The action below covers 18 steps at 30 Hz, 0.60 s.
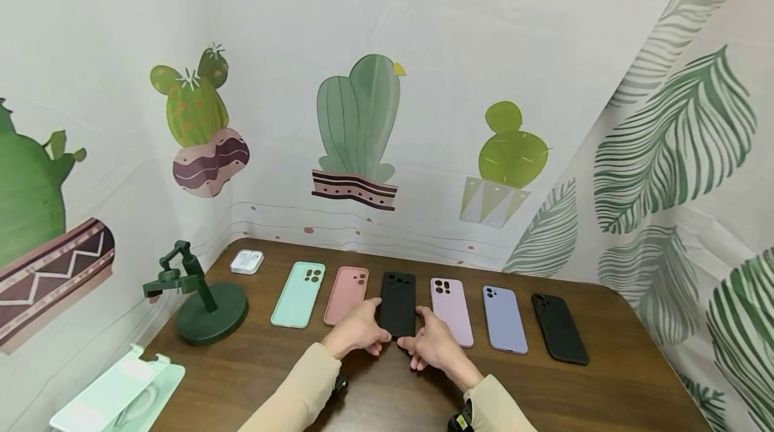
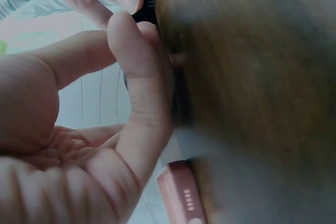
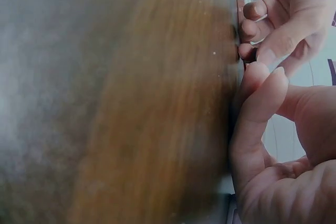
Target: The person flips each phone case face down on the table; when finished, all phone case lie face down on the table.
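A black phone case (image 1: 398,304) lies back up in the middle of a row on the brown table, its camera cutouts at the far end. My left hand (image 1: 361,329) pinches its left side and near left corner, thumb at the near edge. At the opposite side, my right hand (image 1: 434,343) holds the near right corner between thumb and index finger. The two thumbs are close together. In the left wrist view, the fingers mostly cover the dark edge of the case. A pink phone case (image 1: 347,295) lies just left of the hands, a lilac one (image 1: 452,312) just right.
A mint phone case (image 1: 298,294) is farther left; a periwinkle one (image 1: 504,319) and another black one (image 1: 560,328) lie right. At the left stand a dark green phone stand (image 1: 212,313) and a mint folding stand (image 1: 117,392). A small white square item (image 1: 246,261) lies behind.
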Each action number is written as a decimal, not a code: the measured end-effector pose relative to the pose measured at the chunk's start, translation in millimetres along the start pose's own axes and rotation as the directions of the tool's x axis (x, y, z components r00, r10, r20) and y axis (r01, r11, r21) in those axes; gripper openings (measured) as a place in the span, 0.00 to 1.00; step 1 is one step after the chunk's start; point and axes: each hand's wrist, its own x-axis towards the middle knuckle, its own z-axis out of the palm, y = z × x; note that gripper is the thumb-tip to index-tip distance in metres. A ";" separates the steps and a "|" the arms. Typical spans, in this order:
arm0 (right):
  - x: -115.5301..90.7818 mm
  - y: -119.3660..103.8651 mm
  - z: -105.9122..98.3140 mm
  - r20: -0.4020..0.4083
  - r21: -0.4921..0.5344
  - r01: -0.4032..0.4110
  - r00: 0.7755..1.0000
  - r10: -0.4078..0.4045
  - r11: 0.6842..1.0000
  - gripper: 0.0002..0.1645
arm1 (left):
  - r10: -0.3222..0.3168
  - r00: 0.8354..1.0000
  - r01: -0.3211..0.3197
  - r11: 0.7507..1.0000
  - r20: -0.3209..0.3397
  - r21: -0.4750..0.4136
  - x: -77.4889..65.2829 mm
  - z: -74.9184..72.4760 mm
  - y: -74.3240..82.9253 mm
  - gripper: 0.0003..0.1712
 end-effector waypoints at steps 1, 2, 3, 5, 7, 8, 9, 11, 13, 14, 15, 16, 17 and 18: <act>0.0 0.0 0.3 -0.001 0.000 0.000 1.000 0.000 1.000 0.56 | -0.001 1.000 0.001 1.000 -0.009 0.027 0.1 0.7 1.2 0.52; -0.1 -0.1 0.4 -0.004 -0.002 0.001 1.000 -0.001 1.000 0.56 | 0.004 1.000 -0.003 0.999 -0.020 0.053 0.2 1.5 2.0 0.51; -0.1 -0.1 0.6 -0.006 -0.003 0.000 1.000 0.000 1.000 0.56 | 0.005 1.000 -0.002 0.997 -0.029 0.082 0.6 2.1 2.6 0.50; 0.0 -0.1 0.8 -0.009 -0.003 0.002 1.000 -0.002 1.000 0.55 | 0.006 0.999 0.000 0.991 -0.041 0.136 0.9 3.4 3.8 0.49; 0.2 0.2 1.0 -0.012 -0.002 0.002 1.000 -0.002 1.000 0.55 | -0.001 0.999 0.010 0.984 -0.049 0.179 1.6 4.9 3.9 0.49; 0.3 0.4 1.0 -0.013 -0.003 0.003 1.000 -0.004 1.000 0.55 | -0.003 0.999 0.013 0.981 -0.052 0.195 1.9 5.4 3.7 0.49; 0.4 0.8 1.0 -0.015 -0.003 0.004 1.000 -0.004 1.000 0.55 | -0.004 0.999 0.015 0.978 -0.053 0.209 2.3 6.0 3.3 0.49; 0.6 1.4 1.1 -0.019 -0.005 0.003 1.000 -0.003 1.000 0.55 | -0.008 0.999 0.020 0.973 -0.053 0.229 3.1 6.7 2.3 0.48; 0.9 2.1 1.3 -0.022 -0.010 0.001 1.000 -0.001 1.000 0.55 | -0.004 0.999 0.017 0.970 -0.054 0.244 3.7 7.3 1.0 0.48; 1.0 2.1 1.5 -0.024 -0.013 -0.002 1.000 0.002 1.000 0.55 | -0.001 0.998 0.015 0.969 -0.055 0.248 4.0 7.5 0.2 0.47; 1.1 2.3 1.6 -0.024 -0.016 -0.004 1.000 0.003 1.000 0.55 | 0.003 0.998 0.011 0.969 -0.056 0.248 4.5 7.7 -0.6 0.47; 1.0 2.1 1.6 -0.025 -0.021 -0.006 1.000 0.006 1.000 0.55 | 0.008 0.998 0.007 0.969 -0.057 0.248 4.7 7.9 -1.4 0.47; 1.0 2.1 1.6 -0.027 -0.028 -0.007 1.000 0.006 1.000 0.56 | 0.013 0.998 0.002 0.969 -0.057 0.246 4.7 7.9 -2.0 0.47; 0.6 1.6 1.5 -0.030 -0.038 -0.009 1.000 0.008 0.999 0.57 | 0.020 0.998 -0.005 0.970 -0.057 0.242 4.2 7.5 -2.4 0.47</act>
